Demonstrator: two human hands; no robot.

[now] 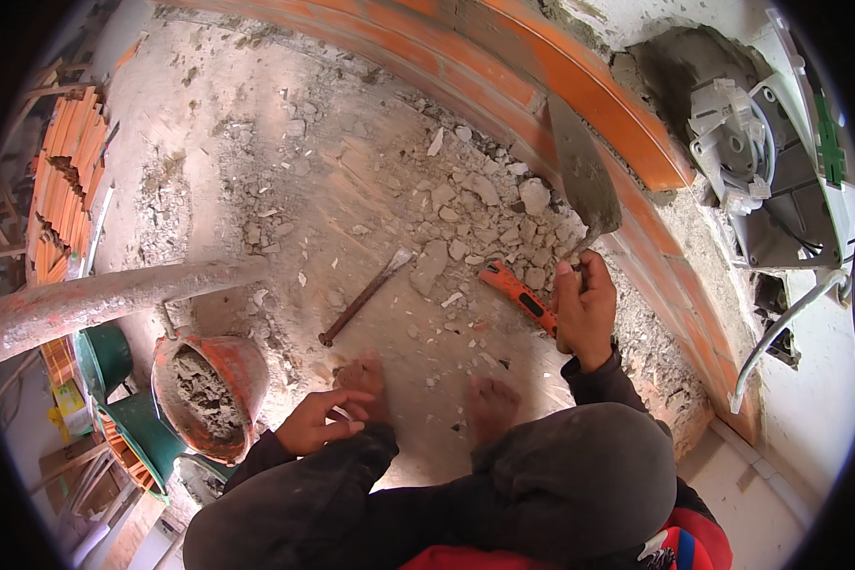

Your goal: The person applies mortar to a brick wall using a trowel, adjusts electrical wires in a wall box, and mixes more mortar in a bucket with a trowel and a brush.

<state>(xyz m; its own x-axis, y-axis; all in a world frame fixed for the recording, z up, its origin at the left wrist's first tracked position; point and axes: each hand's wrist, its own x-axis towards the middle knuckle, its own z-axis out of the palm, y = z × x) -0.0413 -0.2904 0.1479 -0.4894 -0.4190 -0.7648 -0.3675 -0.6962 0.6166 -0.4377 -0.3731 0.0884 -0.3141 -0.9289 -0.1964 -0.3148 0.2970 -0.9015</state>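
Observation:
My right hand (584,309) is closed around the handle of a trowel (584,166). The trowel's grey, mortar-smeared blade points up against the low brick wall. My left hand (328,421) hangs by my left knee, fingers loosely bent and apart, with nothing in it. On the dusty floor between the hands lies a rusty cold chisel (366,296). An orange tool with a black inset (520,297) rests on the rubble beside my right hand, which hides its lower end. Left of my left hand stands an orange-red bucket (242,380) holding grey mortar (204,394).
Broken rubble (484,204) lies along the brick wall (427,62). A mortar-stained pole (123,304) crosses above the bucket. Green buckets (142,432) and stacked hollow bricks (66,180) stand at left. An open electrical box (760,161) with a grey cable (779,328) is at right.

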